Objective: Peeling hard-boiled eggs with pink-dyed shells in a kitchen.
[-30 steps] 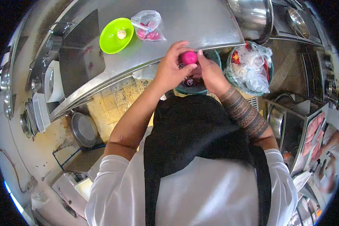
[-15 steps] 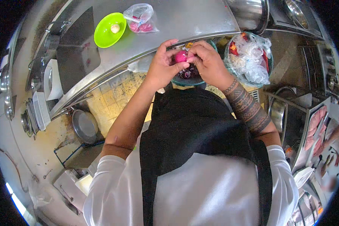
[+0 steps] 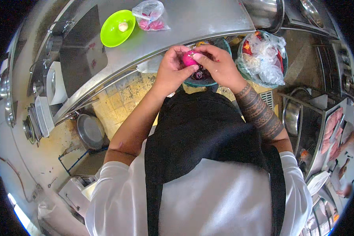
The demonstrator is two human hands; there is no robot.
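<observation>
A bright pink-shelled egg (image 3: 189, 58) is held up over a bin (image 3: 200, 82) of dark purple scraps. My left hand (image 3: 172, 65) is closed round its left side, thumb stretched along below. On the other side, my right hand (image 3: 219, 65) pinches it, with the thumb pressed on the shell. A pale patch shows at the top of the egg, near the fingertips. In the green bowl (image 3: 113, 37) on the steel counter lies a whitish, egg-like piece (image 3: 123, 26). Beside that bowl sits a clear plastic bag (image 3: 151, 15) with pink pieces in it.
The steel counter's front edge (image 3: 145, 59) runs just beyond my hands. A second bin (image 3: 263, 59), piled with clear plastic and red-orange waste, stands to the right. A large steel pot (image 3: 263, 13) is behind it. Raw meat (image 3: 332, 129) lies on a tray at far right.
My right hand has shifted its hold, its thumb now lying on the egg's shell. The counter and bins sit slightly further right in view. The egg stays between both hands.
</observation>
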